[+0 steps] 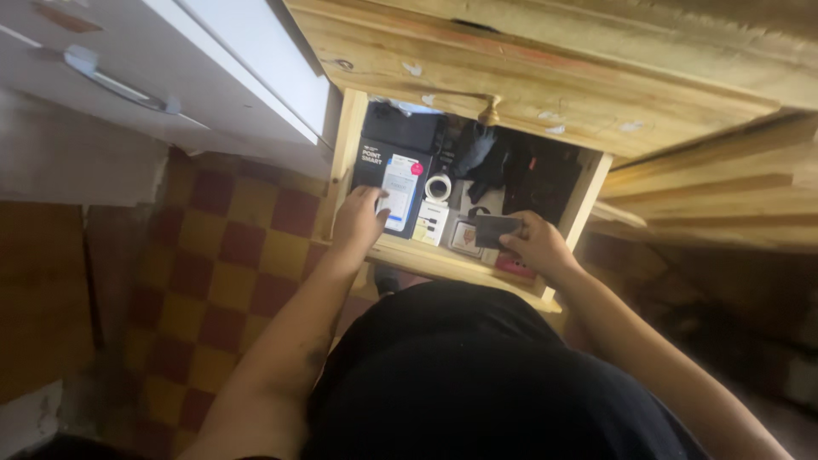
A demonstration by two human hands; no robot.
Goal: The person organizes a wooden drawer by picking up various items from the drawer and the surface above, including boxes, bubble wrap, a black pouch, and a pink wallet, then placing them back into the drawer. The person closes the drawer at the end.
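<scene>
Item: open wooden drawer point(443, 260), pulled out from under a pale wooden table top point(545, 77), seen from above. A small round knob point(489, 112) is seen on the wooden face at the far side of the drawer.

Contents, left to right: a dark flat box with a light panel on its lid point(394, 183) is laid along the left wall; a second dark flat item point(400, 129) is lodged beyond it at the far end. A small white roll of tape point(438, 186) is placed near the middle, with a small white box point(431, 223) just near of it. A small framed card-like piece point(465, 236) is set to the right of the white box. Dark bundled items point(511, 170), too shadowed to be told apart, are held in the far right part.

Hands: the left hand point(358, 220) is laid on the near end of the dark flat box, fingers curled over its edge in contact with it. The right hand point(535, 243) is closed in a pinch on a dark flat rectangular object point(497, 230), which is held above the near right part of the drawer, beside the framed piece.

Surroundings: a red-and-yellow chequered floor point(230, 264) is seen to the left, and a white cabinet with a metal handle point(119, 85) at the far left.
</scene>
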